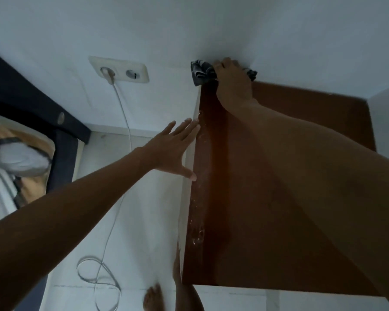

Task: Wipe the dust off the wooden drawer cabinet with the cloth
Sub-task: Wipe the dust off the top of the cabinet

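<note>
At the far left, a dark bed frame (61, 140) stands against the white wall, with pale bedding (20, 160) on it. Right of it, a double wall socket (119, 69) holds a white plug, and its white cable (124, 122) drops to the floor and lies in loose loops (99, 274) on the pale tiles. The left hand (173, 149) reaches forward, open with fingers spread; its fingertips and thumb touch the white left side edge of the wooden drawer cabinet (267, 198). The cabinet's reddish-brown top fills the right half of the view, with pale dusty smears (198, 198) along its left edge. A bare foot (152, 298) stands on the floor near the cabinet's near left corner. The right hand (231, 79) stretches across the top to the far edge by the wall, closed down on a dark patterned cloth (200, 71), which is bunched at the cabinet's far left corner and shows on both sides of the hand.
</note>
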